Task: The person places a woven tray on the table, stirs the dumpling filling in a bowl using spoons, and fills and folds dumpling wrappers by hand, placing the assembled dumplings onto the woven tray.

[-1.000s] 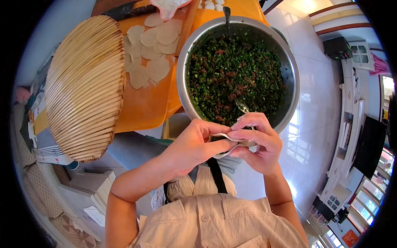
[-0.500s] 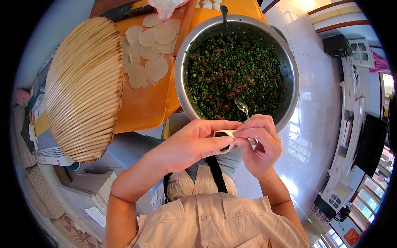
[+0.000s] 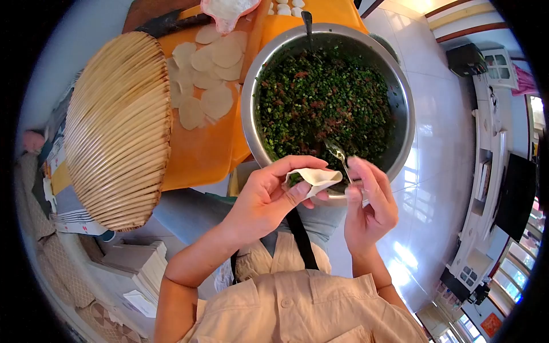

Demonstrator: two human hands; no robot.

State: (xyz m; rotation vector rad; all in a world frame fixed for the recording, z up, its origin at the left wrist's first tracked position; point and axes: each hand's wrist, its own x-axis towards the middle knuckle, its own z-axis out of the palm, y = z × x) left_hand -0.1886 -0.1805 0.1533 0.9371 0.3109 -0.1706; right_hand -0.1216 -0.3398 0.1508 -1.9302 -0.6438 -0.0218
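My left hand [image 3: 266, 197] holds a folded dough wrapper [image 3: 315, 178] with green filling showing at its left opening, the thumb pressed on its front. Just right of the wrapper is my right hand [image 3: 372, 206], fingers apart and near a spoon [image 3: 336, 151]; nothing is visibly gripped in it. That spoon leans on the near rim of a large metal bowl [image 3: 407, 114], its head in the chopped green and reddish filling [image 3: 326, 103]. Another spoon [image 3: 307, 22] stands at the bowl's far edge.
Flat round wrappers [image 3: 217, 102] lie on an orange board [image 3: 200, 154] left of the bowl. A domed tray of pale stalks [image 3: 117, 131] overlaps the board's left side. Behind are a pink container of white powder [image 3: 229, 8] and small dough pieces [image 3: 284, 9].
My right hand has come off the wrapper and moved slightly right, its fingers opening. The wrapper, pinched by both hands before, is now in my left hand alone.
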